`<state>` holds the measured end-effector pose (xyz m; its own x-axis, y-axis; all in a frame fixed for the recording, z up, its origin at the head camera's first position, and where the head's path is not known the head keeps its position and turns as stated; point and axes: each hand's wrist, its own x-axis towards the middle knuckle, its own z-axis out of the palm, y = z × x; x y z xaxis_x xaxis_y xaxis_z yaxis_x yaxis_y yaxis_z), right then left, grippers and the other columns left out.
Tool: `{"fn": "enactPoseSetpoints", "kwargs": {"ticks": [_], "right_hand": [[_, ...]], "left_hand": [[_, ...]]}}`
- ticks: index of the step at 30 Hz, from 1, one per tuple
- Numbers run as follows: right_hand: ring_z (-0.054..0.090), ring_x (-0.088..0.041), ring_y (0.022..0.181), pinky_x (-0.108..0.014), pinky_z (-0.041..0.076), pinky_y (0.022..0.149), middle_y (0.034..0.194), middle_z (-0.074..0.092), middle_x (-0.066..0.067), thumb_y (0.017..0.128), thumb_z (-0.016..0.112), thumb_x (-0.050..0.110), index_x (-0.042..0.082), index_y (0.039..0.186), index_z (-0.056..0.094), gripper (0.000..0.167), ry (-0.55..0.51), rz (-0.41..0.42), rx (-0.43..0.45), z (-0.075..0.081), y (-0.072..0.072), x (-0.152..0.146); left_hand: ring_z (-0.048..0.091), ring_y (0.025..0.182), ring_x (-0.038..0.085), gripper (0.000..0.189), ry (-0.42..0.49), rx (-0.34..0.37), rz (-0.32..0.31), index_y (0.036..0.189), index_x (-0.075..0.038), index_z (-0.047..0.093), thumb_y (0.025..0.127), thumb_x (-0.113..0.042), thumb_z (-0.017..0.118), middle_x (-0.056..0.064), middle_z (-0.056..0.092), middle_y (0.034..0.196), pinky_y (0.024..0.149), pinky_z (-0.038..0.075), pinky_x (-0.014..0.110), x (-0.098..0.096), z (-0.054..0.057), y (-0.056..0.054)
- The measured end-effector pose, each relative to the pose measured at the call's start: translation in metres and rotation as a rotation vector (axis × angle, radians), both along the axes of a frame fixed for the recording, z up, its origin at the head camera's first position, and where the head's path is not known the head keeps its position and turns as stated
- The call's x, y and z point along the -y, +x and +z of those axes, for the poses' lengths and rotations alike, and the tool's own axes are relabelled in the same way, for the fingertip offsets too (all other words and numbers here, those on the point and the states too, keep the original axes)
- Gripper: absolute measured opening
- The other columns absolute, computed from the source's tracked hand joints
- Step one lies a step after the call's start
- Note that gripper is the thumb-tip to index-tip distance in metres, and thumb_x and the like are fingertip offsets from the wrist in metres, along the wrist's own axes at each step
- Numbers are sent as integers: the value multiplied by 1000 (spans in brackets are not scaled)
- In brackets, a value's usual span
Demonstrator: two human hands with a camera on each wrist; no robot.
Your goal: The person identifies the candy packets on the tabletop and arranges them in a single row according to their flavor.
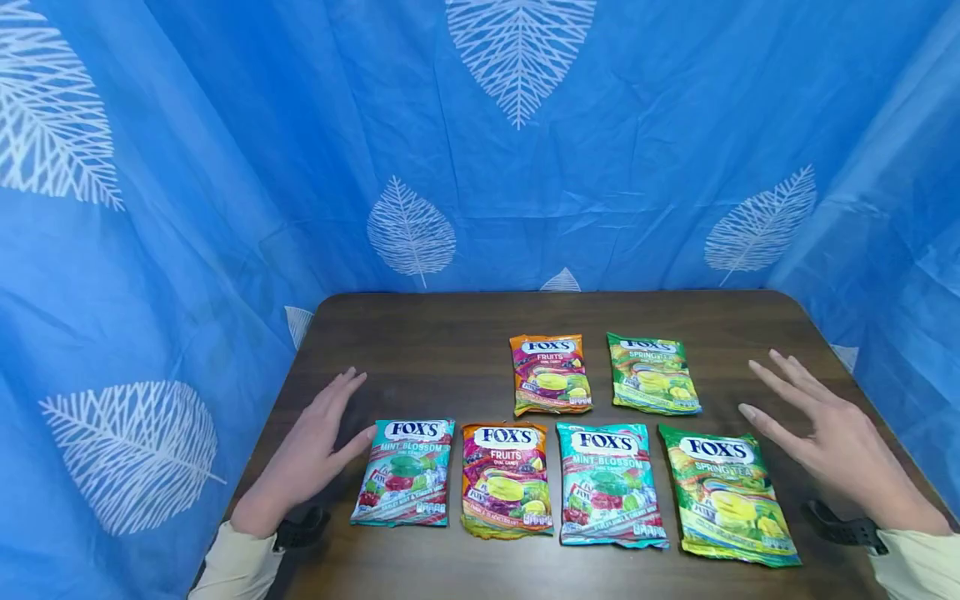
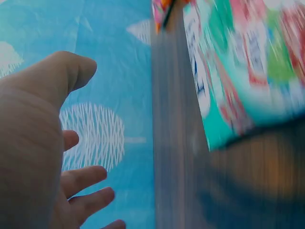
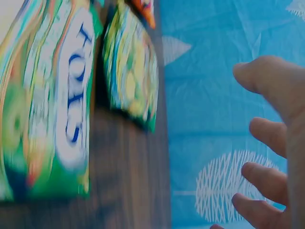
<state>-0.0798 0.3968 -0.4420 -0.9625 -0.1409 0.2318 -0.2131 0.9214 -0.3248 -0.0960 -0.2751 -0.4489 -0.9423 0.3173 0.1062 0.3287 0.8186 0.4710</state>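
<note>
Left hand [image 1: 313, 454]: fingers extended, thumb out to the side, free; over left edge of table [image 1: 420, 358], just beside left Mint Blossom bag [image 1: 405, 475]. Left wrist view shows thumb clear of that bag.
Right hand [image 1: 840, 437]: fingers spread, free; over right side of table, near the near Spring Tea bag [image 1: 731, 500], apart from it in right wrist view.
Hand spacing: well apart, all bags between them.
Near row, left to right: left Mint Blossom bag, near Fruits bag [image 1: 506, 483], right Mint Blossom bag [image 1: 611, 487], near Spring Tea bag. Narrow gaps; last one angled, bottom edge swung right.
Far row: far Fruits bag [image 1: 551, 375] left, far Spring Tea bag [image 1: 654, 375] right, small gap between.
Bag pose: all six flat on table, fronts up, FOX'S logo at far end.
Wrists: dark band on left [image 1: 303, 529] and right [image 1: 843, 527], pale sleeves [image 1: 236, 567] below.
Backdrop: blue curtain [image 1: 637, 100], white leaf prints, far side and both flanks.
Wrist views: bags motion-blurred.
</note>
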Motion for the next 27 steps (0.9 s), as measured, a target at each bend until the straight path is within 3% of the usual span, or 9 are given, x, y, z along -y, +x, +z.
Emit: {"fn": "enactPoseSetpoints", "kwargs": {"ticks": [3, 6, 10, 18, 20, 21, 23, 25, 27], "right_hand": [[57, -63, 127, -40, 46, 54, 173, 32, -26, 101, 81, 34, 14, 166, 48, 76, -43, 32, 1, 1, -1, 11], [50, -64, 136, -61, 56, 70, 169, 39, -28, 99, 85, 31, 15, 165, 52, 76, -100, 65, -5, 2, -2, 23], [53, -61, 136, -82, 47, 86, 161, 51, -28, 92, 91, 29, 17, 161, 57, 78, -176, 97, -30, 1, -5, 43], [69, -50, 122, -77, 52, 91, 150, 65, -18, 91, 93, 31, 21, 155, 65, 71, -293, 110, -2, -1, -17, 77], [72, -44, 116, -63, 59, 90, 147, 68, -16, 92, 92, 33, 21, 154, 66, 68, -329, 91, 22, 0, -21, 85], [74, -43, 106, -53, 62, 83, 136, 73, -17, 93, 92, 33, 20, 154, 66, 67, -348, 83, 38, 0, -23, 88], [73, -40, 107, -38, 61, 79, 134, 74, -17, 94, 90, 35, 19, 152, 68, 64, -373, 74, 62, -1, -27, 95], [71, -38, 111, -31, 61, 79, 134, 74, -15, 96, 88, 38, 20, 152, 68, 63, -404, 67, 100, -3, -31, 102], [70, -38, 117, -36, 63, 85, 136, 73, -14, 97, 86, 41, 19, 152, 67, 62, -441, 73, 138, -7, -36, 108]], "left_hand": [[30, 158, 49, 82, 56, 41, -28, 168, -4, 32, 105, -33, 76, 24, 31, 174, 119, 33, 74, -13, -2, -2], [36, 156, 45, 81, 110, 74, -45, 166, -6, 35, 103, -32, 79, 21, 38, 170, 119, 38, 69, -27, -3, -5], [42, 154, 43, 79, 163, 105, -50, 164, -10, 39, 101, -33, 81, 17, 44, 166, 116, 42, 69, -43, -3, -8], [57, 142, 39, 76, 266, 150, -85, 162, -13, 43, 100, -27, 84, 15, 56, 157, 111, 51, 62, -76, 0, -21], [61, 137, 38, 75, 288, 173, -90, 161, -13, 43, 100, -28, 84, 15, 58, 153, 109, 53, 59, -84, 1, -26], [63, 134, 37, 75, 298, 183, -94, 161, -12, 44, 100, -28, 84, 16, 59, 152, 108, 54, 58, -87, 1, -29], [64, 130, 34, 74, 315, 204, -101, 161, -11, 44, 100, -27, 84, 17, 60, 150, 108, 55, 55, -95, 1, -33], [66, 126, 32, 73, 327, 213, -112, 161, -10, 45, 100, -24, 84, 19, 61, 147, 107, 56, 53, -101, -1, -37], [66, 123, 31, 72, 340, 224, -118, 160, -10, 45, 100, -23, 83, 20, 62, 145, 105, 58, 51, -108, -3, -40]]}}
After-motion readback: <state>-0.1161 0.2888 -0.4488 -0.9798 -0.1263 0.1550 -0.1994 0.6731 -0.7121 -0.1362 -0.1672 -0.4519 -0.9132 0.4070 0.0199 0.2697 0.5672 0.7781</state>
